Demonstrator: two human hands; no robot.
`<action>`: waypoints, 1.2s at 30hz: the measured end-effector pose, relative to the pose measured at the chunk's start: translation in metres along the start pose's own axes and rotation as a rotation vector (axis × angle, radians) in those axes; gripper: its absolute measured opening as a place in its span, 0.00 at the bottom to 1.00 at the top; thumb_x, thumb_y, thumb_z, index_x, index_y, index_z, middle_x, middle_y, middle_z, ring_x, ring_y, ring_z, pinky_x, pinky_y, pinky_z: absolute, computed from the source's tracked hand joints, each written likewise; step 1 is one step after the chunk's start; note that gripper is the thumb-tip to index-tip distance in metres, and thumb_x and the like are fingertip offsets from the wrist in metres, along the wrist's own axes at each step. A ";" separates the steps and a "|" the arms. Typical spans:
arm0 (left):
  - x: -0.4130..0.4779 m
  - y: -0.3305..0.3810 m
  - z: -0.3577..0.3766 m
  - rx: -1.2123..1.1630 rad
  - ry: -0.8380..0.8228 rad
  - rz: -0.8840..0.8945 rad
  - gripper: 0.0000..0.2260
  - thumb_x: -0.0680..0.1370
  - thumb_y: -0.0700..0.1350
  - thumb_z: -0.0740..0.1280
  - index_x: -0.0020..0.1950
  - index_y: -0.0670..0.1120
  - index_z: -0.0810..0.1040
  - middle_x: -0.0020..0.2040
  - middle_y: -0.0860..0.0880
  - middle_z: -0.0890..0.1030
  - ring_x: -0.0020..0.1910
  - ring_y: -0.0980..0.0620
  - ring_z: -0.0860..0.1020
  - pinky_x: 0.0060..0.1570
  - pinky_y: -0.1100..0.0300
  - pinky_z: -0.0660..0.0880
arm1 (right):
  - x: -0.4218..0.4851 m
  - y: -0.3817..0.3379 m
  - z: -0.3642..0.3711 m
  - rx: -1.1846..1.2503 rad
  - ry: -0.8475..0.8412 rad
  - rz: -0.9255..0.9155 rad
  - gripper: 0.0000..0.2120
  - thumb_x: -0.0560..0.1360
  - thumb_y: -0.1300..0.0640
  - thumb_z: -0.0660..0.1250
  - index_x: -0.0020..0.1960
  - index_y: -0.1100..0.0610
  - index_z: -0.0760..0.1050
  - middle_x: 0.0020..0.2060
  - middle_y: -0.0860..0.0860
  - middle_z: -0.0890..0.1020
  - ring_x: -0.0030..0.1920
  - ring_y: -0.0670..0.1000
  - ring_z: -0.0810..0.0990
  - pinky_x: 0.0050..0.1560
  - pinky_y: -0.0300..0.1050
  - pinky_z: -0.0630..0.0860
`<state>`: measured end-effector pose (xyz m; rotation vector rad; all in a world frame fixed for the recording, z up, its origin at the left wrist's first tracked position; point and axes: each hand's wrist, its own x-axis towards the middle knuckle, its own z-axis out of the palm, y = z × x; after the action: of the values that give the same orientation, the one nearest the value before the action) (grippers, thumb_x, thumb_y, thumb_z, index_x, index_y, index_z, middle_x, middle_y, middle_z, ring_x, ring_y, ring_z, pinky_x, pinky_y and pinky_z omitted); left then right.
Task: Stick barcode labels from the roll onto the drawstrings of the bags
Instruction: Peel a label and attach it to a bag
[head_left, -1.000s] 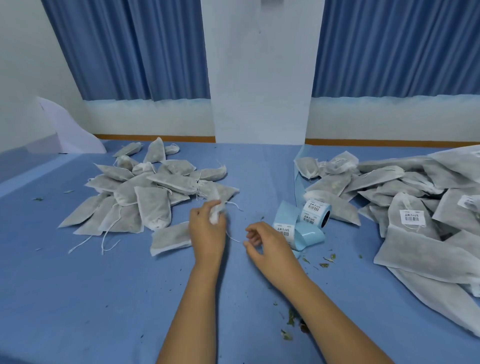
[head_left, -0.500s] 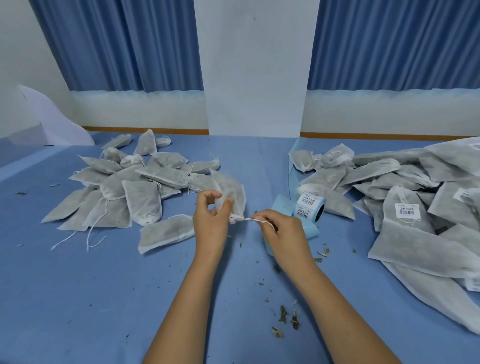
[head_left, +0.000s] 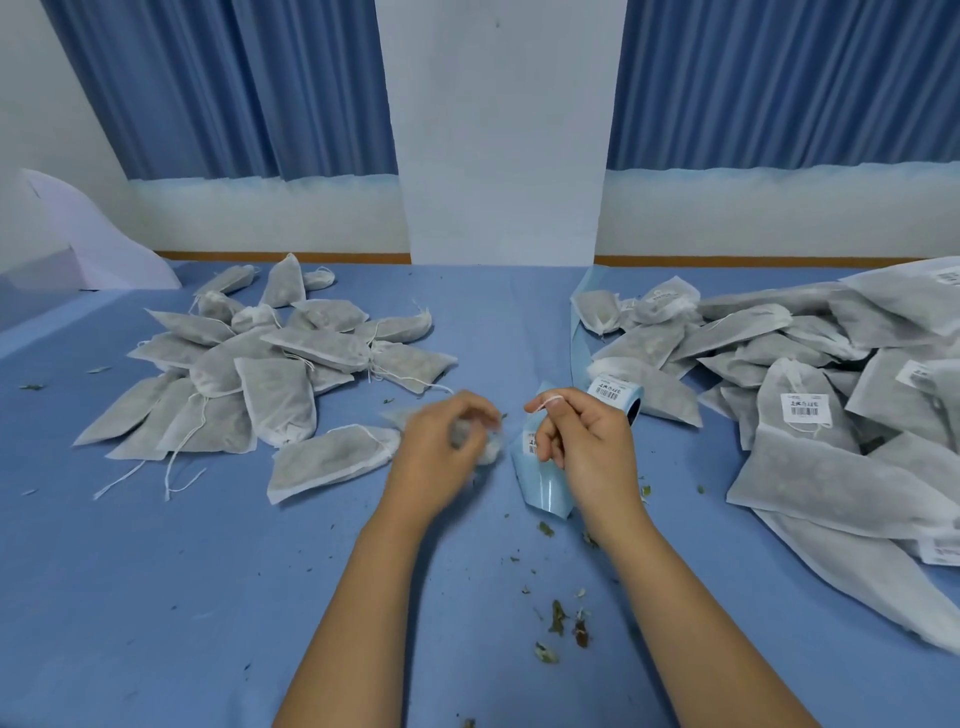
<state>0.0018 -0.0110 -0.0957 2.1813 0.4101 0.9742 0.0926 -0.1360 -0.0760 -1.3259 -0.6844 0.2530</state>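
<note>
Two heaps: I logged the left heap (head_left: 275, 395) and the right heap (head_left: 810, 467), some of the latter barcoded, well apart on the blue table (head_left: 156, 597).
Left hand (head_left: 441, 452): fingers curled round a small bag (head_left: 491, 449) — blurred.
Right hand (head_left: 587, 441): thumb and forefinger pinched a white drawstring (head_left: 551, 400).
Label roll (head_left: 613, 387): lay just behind the right hand — backing strip (head_left: 543, 486) ran under it.

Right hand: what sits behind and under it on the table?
Behind the right hand the label roll shows its barcoded top; its near side is covered. The blue backing strip runs under the hand, its link to the roll hidden.
</note>
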 end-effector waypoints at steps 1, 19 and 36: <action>-0.001 0.002 0.003 -0.055 -0.156 -0.005 0.10 0.74 0.36 0.64 0.44 0.51 0.80 0.40 0.54 0.83 0.43 0.56 0.81 0.49 0.61 0.75 | 0.001 -0.001 -0.001 0.018 0.022 0.007 0.13 0.79 0.66 0.57 0.41 0.63 0.78 0.22 0.52 0.72 0.22 0.42 0.67 0.28 0.30 0.66; 0.000 0.004 0.011 -0.270 0.002 -0.035 0.09 0.80 0.40 0.66 0.43 0.49 0.83 0.31 0.54 0.78 0.32 0.56 0.74 0.36 0.63 0.71 | 0.013 -0.008 -0.020 0.321 -0.115 0.032 0.09 0.76 0.63 0.64 0.41 0.61 0.81 0.36 0.55 0.84 0.34 0.48 0.75 0.39 0.39 0.73; -0.002 0.016 -0.007 -0.724 0.096 -0.107 0.05 0.73 0.49 0.72 0.45 0.52 0.87 0.52 0.51 0.85 0.23 0.57 0.64 0.31 0.66 0.69 | 0.004 0.006 -0.003 -0.638 -0.089 -0.516 0.05 0.70 0.69 0.70 0.43 0.63 0.83 0.34 0.53 0.83 0.39 0.44 0.71 0.44 0.32 0.69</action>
<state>-0.0052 -0.0197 -0.0822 1.4510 0.1713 0.9772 0.0985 -0.1353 -0.0806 -1.6807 -1.2171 -0.3574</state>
